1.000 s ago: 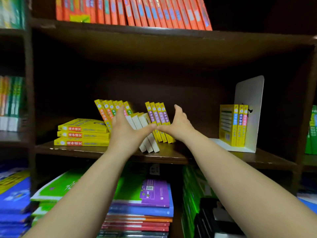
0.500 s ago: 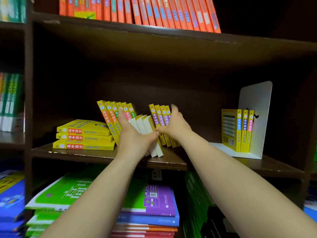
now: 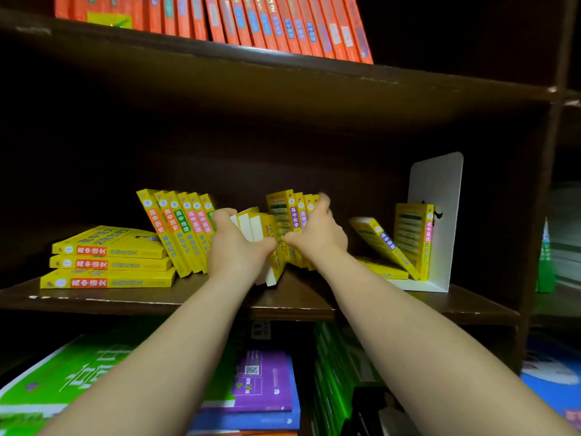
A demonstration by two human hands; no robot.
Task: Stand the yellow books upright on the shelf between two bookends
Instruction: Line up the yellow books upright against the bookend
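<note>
Several yellow books (image 3: 179,228) lean left in a row at the middle of the shelf (image 3: 157,298). My left hand (image 3: 235,243) grips a few books turned with white page edges (image 3: 254,228) outward. My right hand (image 3: 317,234) grips a small group of nearly upright yellow books (image 3: 292,215), fingers curled over their tops. A white bookend (image 3: 437,190) stands at the right. Against it one yellow book (image 3: 415,234) stands upright, a second (image 3: 383,243) leans on that one, and a third (image 3: 383,270) lies flat. Only one bookend is in view.
Three yellow books (image 3: 107,265) lie stacked flat at the shelf's left end. Orange books (image 3: 251,23) fill the shelf above. Green, purple and blue books (image 3: 261,379) lie piled on the shelf below. A dark upright panel (image 3: 540,190) closes the right side.
Both hands closed onto the middle books, and the right-hand group tipped closer to upright. By the bookend, two of the three standing books fell over to the left.
</note>
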